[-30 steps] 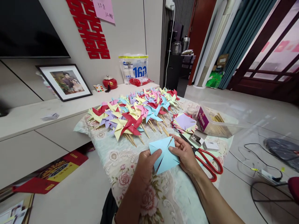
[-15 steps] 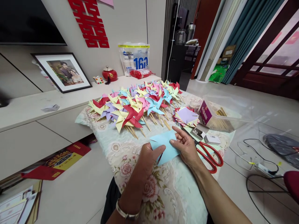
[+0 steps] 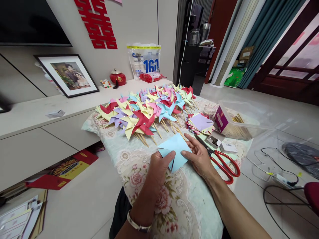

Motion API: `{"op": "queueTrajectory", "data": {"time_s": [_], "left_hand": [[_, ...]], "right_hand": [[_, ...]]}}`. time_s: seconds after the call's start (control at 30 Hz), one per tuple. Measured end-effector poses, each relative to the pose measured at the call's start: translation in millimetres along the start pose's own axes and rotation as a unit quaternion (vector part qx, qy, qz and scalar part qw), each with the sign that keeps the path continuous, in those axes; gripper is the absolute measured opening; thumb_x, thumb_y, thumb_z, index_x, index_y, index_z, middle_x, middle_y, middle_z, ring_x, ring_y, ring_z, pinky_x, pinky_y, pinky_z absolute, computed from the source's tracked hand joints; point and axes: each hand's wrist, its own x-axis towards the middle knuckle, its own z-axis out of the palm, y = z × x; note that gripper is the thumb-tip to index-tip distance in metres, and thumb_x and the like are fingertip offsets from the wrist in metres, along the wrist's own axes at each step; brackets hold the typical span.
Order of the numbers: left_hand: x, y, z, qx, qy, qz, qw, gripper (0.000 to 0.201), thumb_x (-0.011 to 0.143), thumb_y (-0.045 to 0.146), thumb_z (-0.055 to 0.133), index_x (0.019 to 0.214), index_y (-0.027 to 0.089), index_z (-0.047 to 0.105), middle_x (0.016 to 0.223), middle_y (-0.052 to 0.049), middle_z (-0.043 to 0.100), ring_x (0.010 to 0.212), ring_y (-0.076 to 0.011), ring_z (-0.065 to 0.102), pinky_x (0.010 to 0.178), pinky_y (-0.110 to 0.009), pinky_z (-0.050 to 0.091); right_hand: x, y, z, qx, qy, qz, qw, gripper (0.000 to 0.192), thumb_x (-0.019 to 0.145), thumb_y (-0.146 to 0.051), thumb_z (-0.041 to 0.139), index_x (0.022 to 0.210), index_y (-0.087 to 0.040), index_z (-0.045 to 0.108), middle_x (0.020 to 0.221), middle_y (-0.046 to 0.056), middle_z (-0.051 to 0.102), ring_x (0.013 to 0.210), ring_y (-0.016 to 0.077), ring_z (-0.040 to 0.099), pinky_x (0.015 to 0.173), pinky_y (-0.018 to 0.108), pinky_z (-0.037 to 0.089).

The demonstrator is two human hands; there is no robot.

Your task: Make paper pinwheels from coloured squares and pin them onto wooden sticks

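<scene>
Light-blue paper square (image 3: 177, 144), one, slit, held above the near part of a floral-clothed table (image 3: 119, 142): left hand (image 3: 159, 166) with fingers closed on its near-left part, thumb on top; right hand (image 3: 199, 156) with fingers closed on its right edge, thumb on top, one finger extended. Beside the right hand, red-handled scissors (image 3: 212, 152), one pair; farther off, a small white box (image 3: 228, 148), a stack of slit paper squares (image 3: 200, 122), lilac uppermost, and a clear plastic box (image 3: 221, 120) containing wooden sticks (image 3: 238, 118). Beyond the paper, multicoloured pinwheels (image 3: 144, 122), many, massed together.
</scene>
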Motion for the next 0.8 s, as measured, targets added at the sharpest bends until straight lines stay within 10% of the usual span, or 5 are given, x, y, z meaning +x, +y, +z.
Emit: {"op": "queueTrajectory", "data": {"time_s": [0.6,0.8], "left_hand": [[1.4,-1.7,3.0,0.06,0.067,0.028,0.996,0.032,0.062,0.027,0.085,0.088,0.011,0.078,0.085,-0.007,0.079,0.077,-0.0243,0.071,0.074,-0.033,0.055],[7.8,-5.2,-3.1,-0.043,0.115,0.044,0.992,0.041,0.059,0.028,0.086,0.094,0.012,0.075,0.085,-0.006,0.078,0.077,-0.0232,0.07,0.076,-0.034,0.054]], "right_hand": [[-1.3,-3.9,1.6,-0.076,0.025,-0.054,0.995,0.06,0.072,-0.026,0.083,0.128,-0.025,0.062,0.1,0.002,0.067,0.089,0.0191,0.064,0.078,0.032,0.052],[-17.6,-11.1,6.3,-0.378,0.048,-0.312,0.87,0.028,0.086,-0.017,0.065,0.113,-0.025,0.066,0.106,0.007,0.062,0.096,0.0231,0.06,0.083,0.04,0.05]]}}
